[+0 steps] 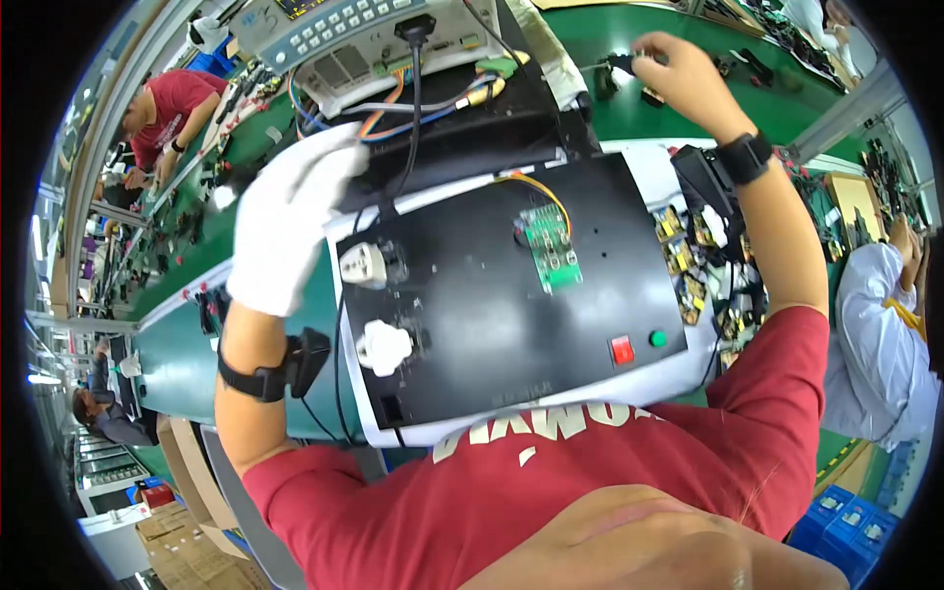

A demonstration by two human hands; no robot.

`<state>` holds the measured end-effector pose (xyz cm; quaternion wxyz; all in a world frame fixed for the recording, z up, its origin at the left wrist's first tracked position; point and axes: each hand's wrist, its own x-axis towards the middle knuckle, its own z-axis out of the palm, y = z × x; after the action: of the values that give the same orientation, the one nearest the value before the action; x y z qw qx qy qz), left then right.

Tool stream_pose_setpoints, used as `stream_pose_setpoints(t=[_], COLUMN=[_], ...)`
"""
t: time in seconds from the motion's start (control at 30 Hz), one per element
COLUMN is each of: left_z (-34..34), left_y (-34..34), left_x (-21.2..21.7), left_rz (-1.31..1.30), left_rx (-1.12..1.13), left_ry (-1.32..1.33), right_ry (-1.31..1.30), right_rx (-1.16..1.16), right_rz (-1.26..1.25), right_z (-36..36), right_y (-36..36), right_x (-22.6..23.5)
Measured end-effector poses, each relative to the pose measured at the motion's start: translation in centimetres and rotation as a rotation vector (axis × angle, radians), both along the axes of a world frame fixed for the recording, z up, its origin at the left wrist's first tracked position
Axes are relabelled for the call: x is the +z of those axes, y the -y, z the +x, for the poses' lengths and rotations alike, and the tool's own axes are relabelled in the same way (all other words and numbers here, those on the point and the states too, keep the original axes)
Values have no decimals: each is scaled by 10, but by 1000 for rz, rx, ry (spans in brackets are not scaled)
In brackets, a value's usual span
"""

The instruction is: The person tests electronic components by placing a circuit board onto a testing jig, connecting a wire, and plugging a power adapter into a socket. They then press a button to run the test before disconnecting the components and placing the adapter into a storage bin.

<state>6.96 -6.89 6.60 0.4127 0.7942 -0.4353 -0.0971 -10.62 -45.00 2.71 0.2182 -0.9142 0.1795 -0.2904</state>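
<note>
Fingers (653,41) of the right hand (685,81) curl by a dark part (621,63) on the green worktop (629,120), grip unclear; the gloved left hand (285,214), fingers extended, hangs near a black panel (482,339) bearing a circuit board (552,258).

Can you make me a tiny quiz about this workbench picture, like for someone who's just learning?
1. Which hand wears the white glove?
2. True or false: the green circuit board lies on the black panel.
3. Fill in the blank: in the picture, the red rocker switch sits to the ____ of the green button.

Key:
1. The left hand.
2. True.
3. Left.
</note>
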Motion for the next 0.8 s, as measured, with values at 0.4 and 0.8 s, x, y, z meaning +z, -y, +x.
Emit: stream_pose_setpoints(t=[0.4, 0.8], left_z=[-132, -150], left_y=[52, 24], left_x=[-29, -70], left_rz=[268, 231], left_rx=[-218, -137], left_ry=[-755, 352], right_ry=[151, -449], right_rx=[688, 81], right_rz=[-135, 8], right_z=[-91, 22], right_y=[-194, -28], right_x=[-15, -54])
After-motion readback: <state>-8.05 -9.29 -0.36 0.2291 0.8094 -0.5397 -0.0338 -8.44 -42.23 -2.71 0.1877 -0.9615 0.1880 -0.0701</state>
